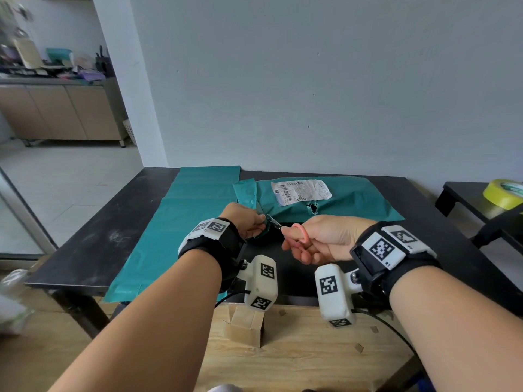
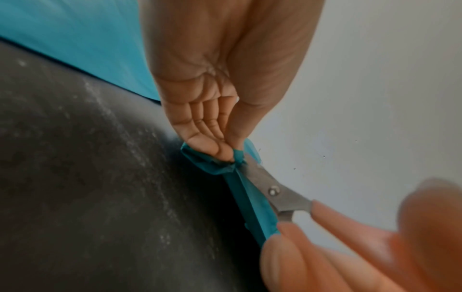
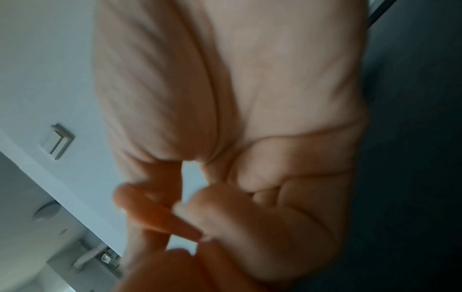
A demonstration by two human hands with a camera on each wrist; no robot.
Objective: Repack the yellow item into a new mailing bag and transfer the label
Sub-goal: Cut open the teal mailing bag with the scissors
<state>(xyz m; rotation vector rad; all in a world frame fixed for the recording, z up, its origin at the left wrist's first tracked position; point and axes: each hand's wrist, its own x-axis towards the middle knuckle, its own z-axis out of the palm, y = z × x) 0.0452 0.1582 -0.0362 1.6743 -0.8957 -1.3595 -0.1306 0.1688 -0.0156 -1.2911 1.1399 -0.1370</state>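
A teal mailing bag [image 1: 334,206] with a white label [image 1: 301,191] and a torn hole lies at the back of the black table [image 1: 93,244]. A flat, new teal bag [image 1: 181,222] lies to its left. My left hand [image 1: 249,222] pinches a bunched corner strip of the teal bag [image 2: 212,160]. My right hand [image 1: 314,239] grips pink-handled scissors [image 1: 283,227], whose steel blades [image 2: 272,189] meet the strip just beside my left fingertips. The right wrist view shows only my blurred palm and the pink handle [image 3: 160,215]. No yellow item shows.
A yellow-green tape roll [image 1: 502,193] sits on a small black stand at the right. A wooden bench [image 1: 297,352] with a small cardboard box [image 1: 244,325] is below my wrists. A cabinet with clutter stands far left.
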